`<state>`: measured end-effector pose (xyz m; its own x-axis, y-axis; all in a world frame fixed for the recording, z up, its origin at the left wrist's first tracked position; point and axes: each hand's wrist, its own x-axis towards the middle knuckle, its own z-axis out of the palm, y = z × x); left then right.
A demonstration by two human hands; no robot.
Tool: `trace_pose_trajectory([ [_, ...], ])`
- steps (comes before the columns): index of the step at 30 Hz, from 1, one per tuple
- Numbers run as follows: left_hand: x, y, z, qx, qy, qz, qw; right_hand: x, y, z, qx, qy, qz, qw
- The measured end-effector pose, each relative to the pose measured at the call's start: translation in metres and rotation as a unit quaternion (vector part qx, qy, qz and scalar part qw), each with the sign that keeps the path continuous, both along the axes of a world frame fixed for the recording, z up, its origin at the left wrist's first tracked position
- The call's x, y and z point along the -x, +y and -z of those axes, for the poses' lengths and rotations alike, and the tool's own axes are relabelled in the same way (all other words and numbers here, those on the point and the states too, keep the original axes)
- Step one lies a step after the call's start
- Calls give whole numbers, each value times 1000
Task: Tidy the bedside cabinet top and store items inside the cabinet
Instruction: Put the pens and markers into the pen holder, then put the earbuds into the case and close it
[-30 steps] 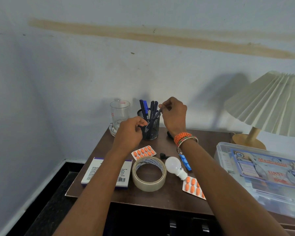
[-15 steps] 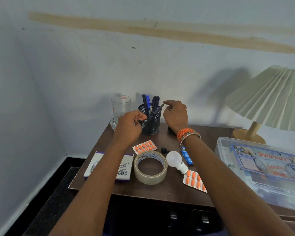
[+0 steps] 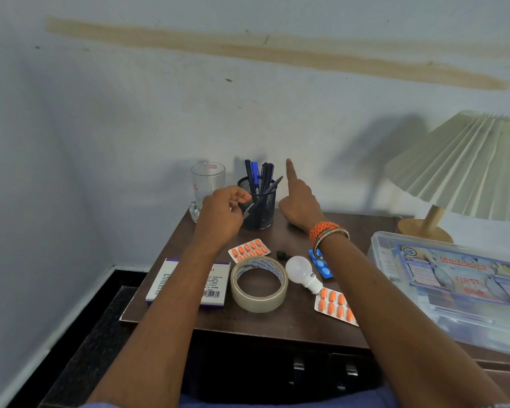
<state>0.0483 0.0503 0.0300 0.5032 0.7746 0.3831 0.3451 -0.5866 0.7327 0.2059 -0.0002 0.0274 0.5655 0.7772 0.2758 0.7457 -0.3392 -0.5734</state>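
Observation:
A black mesh pen holder (image 3: 261, 210) with several pens (image 3: 258, 175) stands at the back of the brown cabinet top (image 3: 277, 322). My left hand (image 3: 223, 212) hovers at the holder's left side, fingers loosely curled, holding nothing. My right hand (image 3: 301, 206) is just right of the holder with its index finger pointing up and nothing in it. In front lie a white medicine box (image 3: 215, 287), a tape roll (image 3: 256, 303), a white bulb (image 3: 298, 267), two orange blister packs (image 3: 248, 249) (image 3: 334, 304) and a blue blister pack (image 3: 323, 267).
An empty glass (image 3: 207, 184) stands left of the holder. A clear first-aid box (image 3: 454, 278) and a pleated lamp (image 3: 465, 166) fill the right side. A small black object (image 3: 281, 255) lies by the bulb. Cabinet door handles (image 3: 298, 365) show below the front edge.
My right hand has let go of the pen, which now leans in the holder, and raised its index finger. My left hand has loosened from the holder's rim.

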Motion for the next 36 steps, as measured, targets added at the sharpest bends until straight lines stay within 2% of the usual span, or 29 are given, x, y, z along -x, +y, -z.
trace_pose_trajectory([
  [7,-3,-12,-8,-11,-3,10,1000,9,-20,-24,-135,18,37,990],
  [13,-5,-27,-14,-53,10,48,997,14,-52,-58,-205,-16,56,977],
  [18,-2,-40,-12,-91,88,136,983,14,-76,-57,-95,-30,73,992],
  [27,-5,-49,-2,-39,272,193,942,2,-103,-8,141,6,56,988],
  [32,-12,-53,6,-42,382,203,901,6,-103,0,154,13,30,988],
  [36,-14,-50,10,-39,364,190,911,2,-100,5,110,13,62,992],
])
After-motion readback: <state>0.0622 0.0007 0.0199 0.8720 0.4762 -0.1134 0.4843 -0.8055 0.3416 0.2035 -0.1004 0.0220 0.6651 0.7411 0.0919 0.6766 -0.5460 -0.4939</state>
